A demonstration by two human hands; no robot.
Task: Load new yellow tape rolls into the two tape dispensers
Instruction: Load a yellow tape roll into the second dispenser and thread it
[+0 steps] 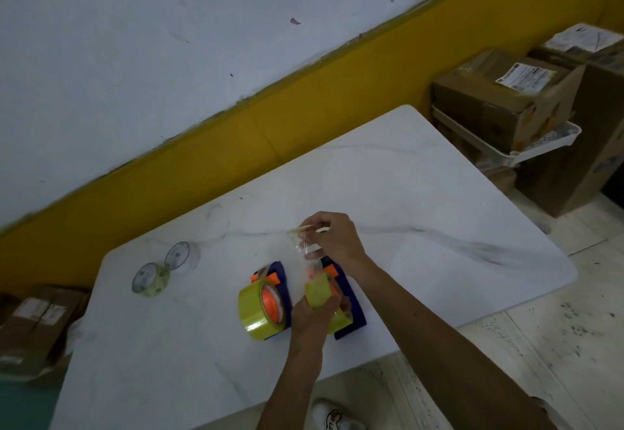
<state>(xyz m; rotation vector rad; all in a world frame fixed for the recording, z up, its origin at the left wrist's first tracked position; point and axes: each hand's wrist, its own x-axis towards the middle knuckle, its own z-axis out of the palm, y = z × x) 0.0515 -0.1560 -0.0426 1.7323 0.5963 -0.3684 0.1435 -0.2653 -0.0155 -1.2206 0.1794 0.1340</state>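
Two blue and orange tape dispensers lie side by side on the white table [422, 200]. The left dispenser [283, 289] carries a full yellow tape roll [255, 313] on its orange hub. On the right dispenser [351, 298] sits another yellow roll [319, 291], and my left hand [315, 315] is closed over it. My right hand [332, 235] pinches the free end of the tape [305, 250], a clear yellowish strip pulled up and away from that roll.
Two nearly empty clear tape cores [150, 278] [179, 254] lie at the table's left. Cardboard boxes [503, 92] and a white plastic basket [547, 141] stand beyond the table's right corner. More boxes [37, 325] sit on the floor at left. A wall runs behind.
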